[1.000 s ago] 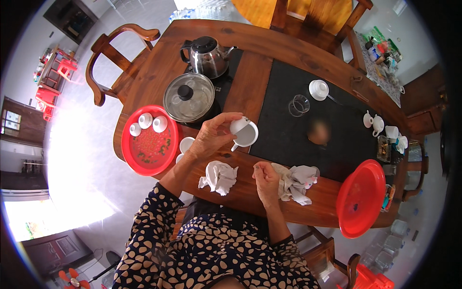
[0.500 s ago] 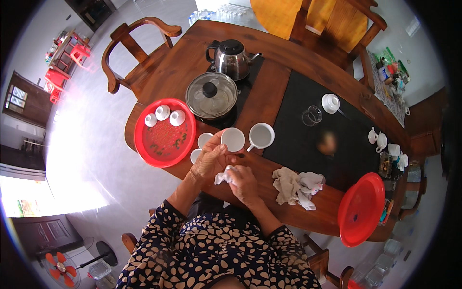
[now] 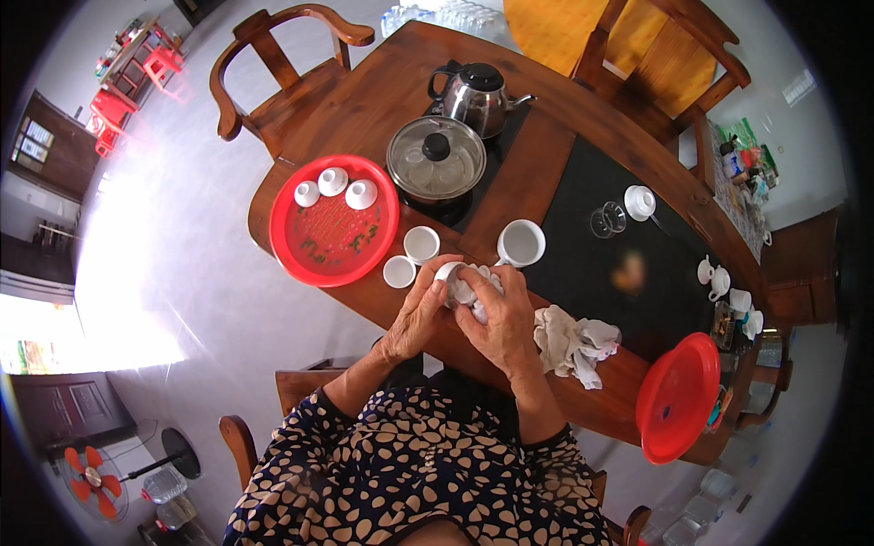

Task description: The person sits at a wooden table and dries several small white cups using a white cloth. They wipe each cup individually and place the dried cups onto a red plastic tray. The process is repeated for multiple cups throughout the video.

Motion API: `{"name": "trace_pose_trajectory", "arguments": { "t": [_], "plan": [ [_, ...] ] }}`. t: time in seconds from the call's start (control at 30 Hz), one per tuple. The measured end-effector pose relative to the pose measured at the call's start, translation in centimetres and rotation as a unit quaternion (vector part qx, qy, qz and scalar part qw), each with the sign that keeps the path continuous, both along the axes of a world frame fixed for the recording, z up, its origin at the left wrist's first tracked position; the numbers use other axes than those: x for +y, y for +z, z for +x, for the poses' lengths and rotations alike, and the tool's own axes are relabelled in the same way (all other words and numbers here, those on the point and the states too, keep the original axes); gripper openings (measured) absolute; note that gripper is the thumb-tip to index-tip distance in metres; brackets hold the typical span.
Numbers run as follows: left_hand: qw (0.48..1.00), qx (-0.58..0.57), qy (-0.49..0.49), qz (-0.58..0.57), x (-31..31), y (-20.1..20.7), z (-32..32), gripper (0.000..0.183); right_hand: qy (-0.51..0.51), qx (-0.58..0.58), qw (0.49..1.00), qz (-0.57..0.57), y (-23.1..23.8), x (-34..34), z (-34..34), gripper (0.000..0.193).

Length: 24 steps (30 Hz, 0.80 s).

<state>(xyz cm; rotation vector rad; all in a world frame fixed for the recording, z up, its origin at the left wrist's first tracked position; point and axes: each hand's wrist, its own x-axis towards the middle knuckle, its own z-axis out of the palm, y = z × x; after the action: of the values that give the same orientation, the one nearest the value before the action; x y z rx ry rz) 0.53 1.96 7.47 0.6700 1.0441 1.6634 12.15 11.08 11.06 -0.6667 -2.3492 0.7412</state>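
Observation:
My left hand [image 3: 418, 318] is wrapped round a small white cup [image 3: 445, 270] above the table's near edge. In my right hand [image 3: 503, 320] a bunched white cloth [image 3: 480, 280] is pressed into the cup's mouth, and the fingers reach inside. Just beyond, a larger white mug [image 3: 522, 244] stands upright on the table. Two small white cups, a farther one [image 3: 421, 244] and a nearer one [image 3: 399, 271], stand upright left of the hands. Crumpled pale cloths [image 3: 572, 344] lie right of my right hand.
A red tray [image 3: 280, 238] with three white cups stands left, near a lidded pot [image 3: 435, 177] and a steel kettle [image 3: 478, 102]. On the black mat [image 3: 583, 200] are a clear glass [image 3: 608, 220] and a white bowl [image 3: 640, 202]. A red basin [image 3: 678, 399] sits right.
My right hand has risen to the cup and pushed the cloth into it. The cup is now tilted and closer to me. The whole view has shifted slightly.

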Motion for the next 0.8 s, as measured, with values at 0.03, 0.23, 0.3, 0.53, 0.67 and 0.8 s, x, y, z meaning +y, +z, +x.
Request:
{"name": "trace_pose_trajectory", "arguments": {
  "t": [0.03, 0.23, 0.3, 0.53, 0.67, 0.8],
  "plan": [
    [1.0, 0.005, -0.006, -0.003, -0.4, -0.3, -0.2, 0.044, 0.019, 0.0, 1.0, -0.011, -0.3, 0.0, 0.0, 0.04],
    [0.997, 0.076, 0.01, -0.003, -1.8, -0.9, -0.5, 0.041, 0.078, -0.049, 0.991, -0.092, 0.1, -1.2, 0.0, 0.031],
    [0.997, 0.076, 0.007, -0.007, -1.8, -0.9, -0.7, 0.04, 0.071, -0.013, 0.994, -0.082, 0.0, -1.4, -0.1, 0.03],
    [1.0, -0.021, 0.011, 0.01, -1.5, -0.7, 0.2, 0.043, 0.031, 0.128, 0.989, 0.066, -0.6, -1.8, -1.8, 0.03],
    [1.0, 0.01, 0.004, 0.003, -1.9, -1.2, -0.1, 0.04, 0.036, 0.046, 0.997, 0.051, -0.2, -2.1, -1.4, 0.03],
    [1.0, -0.02, -0.018, -0.004, -2.7, -1.3, -0.5, 0.037, 0.093, 0.054, 0.982, -0.158, 0.2, -1.7, -0.3, 0.03]
  ]
}}
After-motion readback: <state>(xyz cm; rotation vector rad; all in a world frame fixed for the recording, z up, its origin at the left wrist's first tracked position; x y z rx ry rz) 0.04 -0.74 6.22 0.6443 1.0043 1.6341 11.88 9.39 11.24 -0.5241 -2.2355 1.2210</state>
